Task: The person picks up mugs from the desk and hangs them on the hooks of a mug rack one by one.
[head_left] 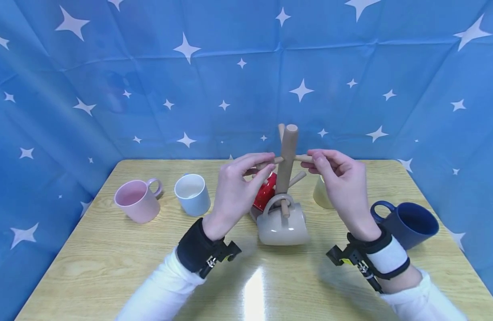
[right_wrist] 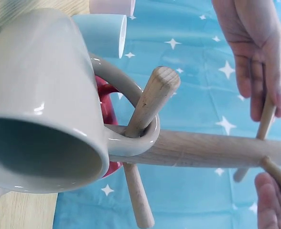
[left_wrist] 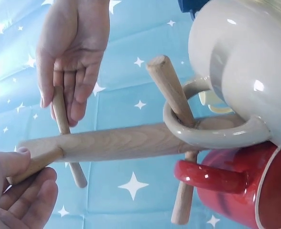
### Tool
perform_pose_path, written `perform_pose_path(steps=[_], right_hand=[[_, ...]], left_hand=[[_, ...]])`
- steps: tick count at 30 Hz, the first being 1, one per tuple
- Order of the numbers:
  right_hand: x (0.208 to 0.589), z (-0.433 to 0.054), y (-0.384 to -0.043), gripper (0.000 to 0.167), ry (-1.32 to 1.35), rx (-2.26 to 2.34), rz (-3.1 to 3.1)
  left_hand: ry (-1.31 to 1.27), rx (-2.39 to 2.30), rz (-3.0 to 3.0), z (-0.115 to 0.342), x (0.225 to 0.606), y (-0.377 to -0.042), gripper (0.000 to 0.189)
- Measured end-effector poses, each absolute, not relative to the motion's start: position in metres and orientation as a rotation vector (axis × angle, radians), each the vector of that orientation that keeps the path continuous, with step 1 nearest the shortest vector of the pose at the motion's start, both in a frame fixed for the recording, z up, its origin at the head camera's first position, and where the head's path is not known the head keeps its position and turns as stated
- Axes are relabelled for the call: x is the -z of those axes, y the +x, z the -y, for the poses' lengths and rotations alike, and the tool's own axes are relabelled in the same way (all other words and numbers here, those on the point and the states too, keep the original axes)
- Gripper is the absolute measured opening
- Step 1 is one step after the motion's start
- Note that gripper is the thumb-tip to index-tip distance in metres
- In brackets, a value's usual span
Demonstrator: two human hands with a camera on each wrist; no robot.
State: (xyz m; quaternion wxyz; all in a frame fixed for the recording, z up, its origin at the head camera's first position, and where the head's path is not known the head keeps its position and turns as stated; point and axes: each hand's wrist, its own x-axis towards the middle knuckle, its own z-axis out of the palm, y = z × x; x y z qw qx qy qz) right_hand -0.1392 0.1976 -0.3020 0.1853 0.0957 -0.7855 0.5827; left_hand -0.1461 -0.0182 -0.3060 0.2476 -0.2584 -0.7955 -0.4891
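Observation:
A wooden mug tree [head_left: 285,171] stands on the table, its post leaning slightly in the head view. My left hand [head_left: 243,182] pinches the upper left peg between thumb and fingers. On the opposite side, my right hand [head_left: 344,185] holds the upper right peg [head_left: 303,158] in its thumb and fingertips. Below them a glossy beige mug [head_left: 282,228] hangs by its handle from a lower front peg [right_wrist: 150,102]. A red mug [left_wrist: 229,183] has its handle around another lower peg [left_wrist: 182,205], partly hidden behind the beige one in the head view.
Left of the tree stand a pink mug [head_left: 139,204] and a light blue mug [head_left: 194,196]. A pale yellow mug [head_left: 321,195] is partly covered by my right hand. A navy mug [head_left: 408,223] lies tilted beside my right wrist. A blue star-patterned cloth [head_left: 238,102] hangs behind the table.

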Motion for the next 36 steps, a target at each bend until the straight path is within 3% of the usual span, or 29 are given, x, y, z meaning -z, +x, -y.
perform_pose_path(steps=[36], right_hand=[[0.312,-0.172,-0.115,0.024,0.382,-1.51,2.116]], left_hand=[[-0.579,1.508,2.17,0.039,0.309,-0.167,0.025]])
